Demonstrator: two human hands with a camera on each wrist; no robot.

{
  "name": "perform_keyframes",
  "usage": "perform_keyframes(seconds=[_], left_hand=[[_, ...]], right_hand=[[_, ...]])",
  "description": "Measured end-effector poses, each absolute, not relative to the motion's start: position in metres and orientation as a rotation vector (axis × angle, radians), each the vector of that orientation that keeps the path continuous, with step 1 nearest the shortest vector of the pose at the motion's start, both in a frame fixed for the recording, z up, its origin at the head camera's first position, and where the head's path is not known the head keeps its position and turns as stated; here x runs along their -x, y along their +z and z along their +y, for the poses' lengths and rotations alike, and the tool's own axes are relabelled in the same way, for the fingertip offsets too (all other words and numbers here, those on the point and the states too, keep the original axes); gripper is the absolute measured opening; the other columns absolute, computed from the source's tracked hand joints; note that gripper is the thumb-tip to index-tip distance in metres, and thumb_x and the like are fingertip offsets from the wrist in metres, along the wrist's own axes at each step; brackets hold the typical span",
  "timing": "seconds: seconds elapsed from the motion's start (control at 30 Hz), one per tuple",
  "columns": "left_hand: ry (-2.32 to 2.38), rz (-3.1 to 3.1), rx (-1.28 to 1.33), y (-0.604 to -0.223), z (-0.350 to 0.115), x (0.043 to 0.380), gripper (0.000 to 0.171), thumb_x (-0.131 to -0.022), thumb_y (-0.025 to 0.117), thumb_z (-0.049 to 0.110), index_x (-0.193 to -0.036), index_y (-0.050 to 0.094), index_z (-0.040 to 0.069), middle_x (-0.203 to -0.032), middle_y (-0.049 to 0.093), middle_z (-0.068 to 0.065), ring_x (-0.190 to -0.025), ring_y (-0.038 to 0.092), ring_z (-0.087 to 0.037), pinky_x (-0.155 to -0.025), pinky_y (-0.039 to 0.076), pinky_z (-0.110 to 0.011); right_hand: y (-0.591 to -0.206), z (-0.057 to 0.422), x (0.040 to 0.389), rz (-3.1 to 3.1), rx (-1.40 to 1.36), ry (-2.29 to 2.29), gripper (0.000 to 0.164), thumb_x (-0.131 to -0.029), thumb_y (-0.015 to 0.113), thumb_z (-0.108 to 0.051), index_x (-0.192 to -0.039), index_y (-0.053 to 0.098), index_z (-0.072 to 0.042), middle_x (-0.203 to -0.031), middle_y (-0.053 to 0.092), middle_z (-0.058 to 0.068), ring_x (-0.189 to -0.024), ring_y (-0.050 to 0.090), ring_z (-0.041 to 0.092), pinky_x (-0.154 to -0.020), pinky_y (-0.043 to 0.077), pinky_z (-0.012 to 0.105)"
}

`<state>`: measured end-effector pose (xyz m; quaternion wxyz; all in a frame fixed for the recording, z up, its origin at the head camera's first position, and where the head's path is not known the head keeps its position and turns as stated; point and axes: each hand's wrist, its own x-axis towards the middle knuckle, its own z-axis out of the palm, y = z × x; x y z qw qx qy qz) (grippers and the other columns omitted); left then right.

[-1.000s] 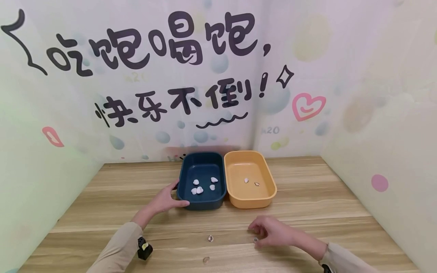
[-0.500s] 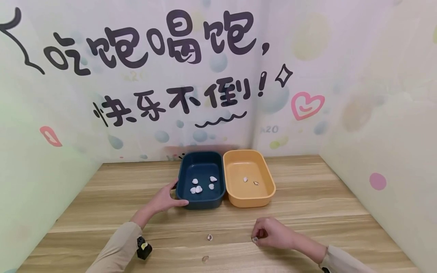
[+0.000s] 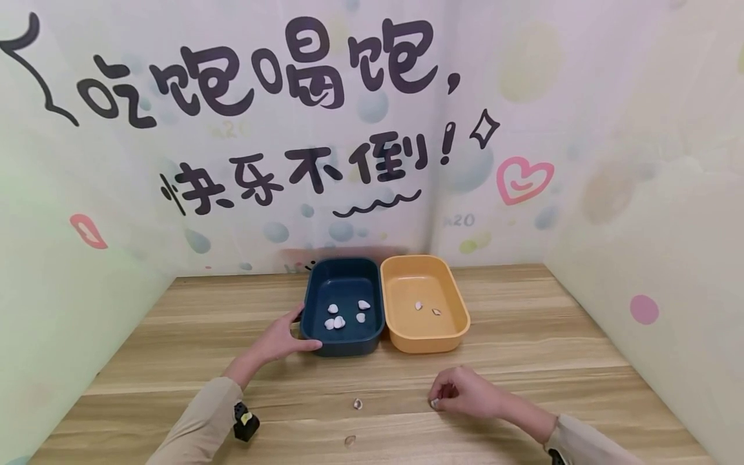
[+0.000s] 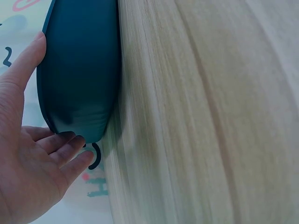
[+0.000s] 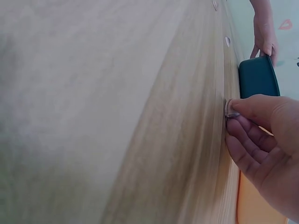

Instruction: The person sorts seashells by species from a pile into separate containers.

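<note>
My left hand (image 3: 280,339) rests against the left corner of the dark blue bin (image 3: 343,349). Its thumb lies straight along the near rim, and the fingers spread against the side wall in the left wrist view. Between the thumb and forefinger of my right hand (image 3: 467,392) is a small whitish seashell (image 5: 231,108), pinched low over the wooden table (image 3: 279,413). Several white shells (image 3: 339,321) lie in the blue bin. Beside it, the yellow bin (image 3: 427,345) holds two smaller shells (image 3: 418,305). Two more loose shells, one whitish shell (image 3: 357,403) and one brownish shell (image 3: 350,440), lie left of my right hand.
A printed backdrop (image 3: 372,232) with large dark lettering rises behind the bins. Pale side walls (image 3: 645,226) border the table left and right. A small black device (image 3: 247,423) is strapped at my left wrist.
My right thumb and fingers have closed on the shell on the table and raised it slightly. The left hand and both bins stay in place.
</note>
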<state>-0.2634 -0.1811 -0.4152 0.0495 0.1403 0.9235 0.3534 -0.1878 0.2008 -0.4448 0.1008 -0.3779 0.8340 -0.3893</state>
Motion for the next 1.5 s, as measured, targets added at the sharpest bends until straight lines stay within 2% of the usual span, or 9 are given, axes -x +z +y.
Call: perform_keyframes(seconds=[0.23,0.53,0.8,0.9,1.1,1.33,1.5], left_hand=[[1.073,2.813,-0.422,-0.414,-0.181,0.264,0.101,-0.070,0.074,0.045,-0.141,0.022,-0.005,-0.135,0.038,-0.028,-0.123,0.039,-0.038,-0.097,0.035,-0.051],[1.064,2.817,-0.421,-0.416,-0.181,0.265,0.101,-0.070,0.074,0.045,-0.141,0.022,-0.005,-0.135,0.038,-0.028,-0.123,0.039,-0.038,-0.097,0.035,-0.051],[1.064,2.815,-0.419,-0.416,-0.181,0.265,0.102,-0.070,0.074,0.045,-0.141,0.022,-0.005,-0.135,0.038,-0.028,-0.123,0.039,-0.038,-0.097,0.035,-0.051],[1.065,2.813,-0.407,-0.417,-0.181,0.266,0.102,-0.070,0.074,0.047,-0.141,0.021,-0.004,-0.136,0.037,-0.027,-0.124,0.038,-0.037,-0.097,0.034,-0.050],[1.069,2.815,-0.405,-0.420,-0.180,0.266,0.104,-0.068,0.074,0.050,-0.142,0.021,-0.003,-0.136,0.038,-0.026,-0.123,0.039,-0.037,-0.097,0.035,-0.051],[1.107,2.816,-0.413,-0.420,-0.182,0.266,0.103,-0.069,0.074,0.047,-0.142,0.022,-0.003,-0.136,0.037,-0.027,-0.123,0.038,-0.038,-0.097,0.034,-0.051],[1.103,2.814,-0.418,-0.418,-0.181,0.266,0.103,-0.069,0.074,0.048,-0.141,0.022,-0.004,-0.136,0.038,-0.027,-0.123,0.038,-0.038,-0.097,0.034,-0.051]], right_hand=[[-0.442,0.203,0.198,2.429,1.115,-1.231,0.003,-0.080,0.066,-0.004,-0.083,0.067,-0.005,-0.074,0.065,0.000,-0.067,0.056,0.000,-0.059,0.050,0.021],[-0.429,0.198,0.209,2.446,1.062,-1.195,0.007,-0.079,0.066,-0.002,-0.080,0.067,-0.009,-0.072,0.064,-0.003,-0.066,0.055,-0.001,-0.060,0.050,0.021],[-0.405,0.195,0.224,2.474,1.091,-1.237,0.004,-0.080,0.065,0.000,-0.081,0.066,-0.004,-0.075,0.065,0.001,-0.068,0.056,0.002,-0.062,0.051,0.023],[-0.394,0.196,0.232,2.512,1.061,-1.252,0.001,-0.081,0.066,-0.003,-0.081,0.065,-0.002,-0.075,0.065,0.003,-0.068,0.057,0.003,-0.062,0.051,0.024],[-0.382,0.201,0.247,2.602,1.003,-1.221,0.005,-0.081,0.067,-0.007,-0.081,0.066,-0.002,-0.074,0.065,0.006,-0.065,0.056,0.004,-0.062,0.050,0.023],[-0.382,0.201,0.264,2.670,0.964,-1.219,0.006,-0.080,0.068,-0.009,-0.080,0.066,-0.004,-0.071,0.064,0.003,-0.061,0.055,0.006,-0.056,0.049,0.022],[-0.383,0.202,0.273,2.699,0.970,-1.203,0.005,-0.080,0.068,-0.008,-0.079,0.066,-0.003,-0.070,0.063,0.001,-0.062,0.055,0.007,-0.057,0.049,0.022]])
